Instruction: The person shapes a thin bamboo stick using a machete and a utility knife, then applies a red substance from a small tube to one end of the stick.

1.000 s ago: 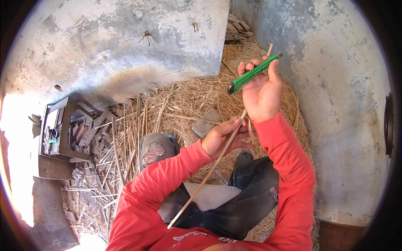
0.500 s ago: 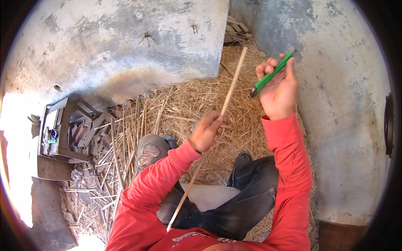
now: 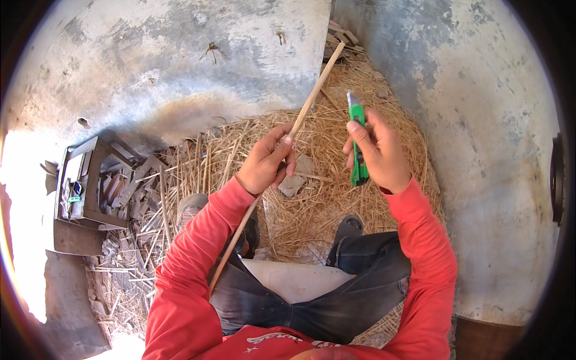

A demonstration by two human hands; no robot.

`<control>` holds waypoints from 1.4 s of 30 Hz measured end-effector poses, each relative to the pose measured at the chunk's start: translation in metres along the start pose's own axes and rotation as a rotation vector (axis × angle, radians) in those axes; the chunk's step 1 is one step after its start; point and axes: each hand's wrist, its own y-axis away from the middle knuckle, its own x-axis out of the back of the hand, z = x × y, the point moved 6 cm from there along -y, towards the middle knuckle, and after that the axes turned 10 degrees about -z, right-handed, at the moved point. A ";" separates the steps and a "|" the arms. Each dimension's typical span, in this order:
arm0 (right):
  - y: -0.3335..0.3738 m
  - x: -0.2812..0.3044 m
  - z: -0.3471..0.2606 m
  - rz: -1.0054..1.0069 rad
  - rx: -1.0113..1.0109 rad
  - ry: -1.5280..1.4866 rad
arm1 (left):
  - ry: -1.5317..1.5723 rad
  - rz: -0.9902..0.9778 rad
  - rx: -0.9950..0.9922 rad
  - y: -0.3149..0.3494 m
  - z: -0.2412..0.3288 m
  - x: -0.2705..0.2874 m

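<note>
My left hand [image 3: 267, 159] is closed around a long, thin wooden or bamboo stick [image 3: 318, 89]. The stick slants from beside my left thigh up past the hand, its far end raised toward the back wall. To the right, my right hand [image 3: 379, 150] grips a green utility knife [image 3: 357, 144] with its thumb on the body. The knife stands roughly upright, blade end pointing away from me, and is apart from the stick. Something small and dark shows at my left fingers; I cannot make out what it is.
Straw and shavings [image 3: 306, 222] cover the floor around my feet. Longer sticks [image 3: 164, 207] and wood scraps lie at the left, beside a dark wooden stool [image 3: 90, 186] with small items on it. Worn walls [image 3: 480, 150] stand at the back and right.
My right hand has come down and inward, turning the knife from slanted to nearly upright. The left hand has shifted left and slightly farther away, with the stick; my left leg has moved outward.
</note>
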 end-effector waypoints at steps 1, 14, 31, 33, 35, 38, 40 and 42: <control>0.002 -0.004 0.000 -0.036 -0.054 0.031 | -0.010 -0.023 -0.001 0.002 0.001 -0.001; -0.010 -0.048 0.012 -0.122 0.053 0.539 | 0.128 -0.044 0.018 0.025 -0.010 -0.009; -0.028 0.077 0.063 0.381 -0.015 0.703 | -0.080 -0.111 0.190 0.080 -0.016 -0.012; -0.018 0.035 0.036 0.263 0.110 0.679 | -0.067 -0.074 0.160 0.077 -0.025 -0.003; -0.010 -0.015 0.009 0.059 0.082 0.654 | -0.111 -0.039 0.103 0.072 -0.031 0.000; -0.001 -0.067 0.028 -0.161 0.007 0.646 | -0.186 -0.002 0.070 0.067 -0.027 -0.004; 0.001 -0.088 0.040 -0.198 0.006 0.681 | -0.216 0.048 0.057 0.065 -0.031 -0.006; -0.013 -0.074 0.031 -0.181 -0.033 0.773 | -0.182 0.023 0.095 0.068 -0.035 -0.003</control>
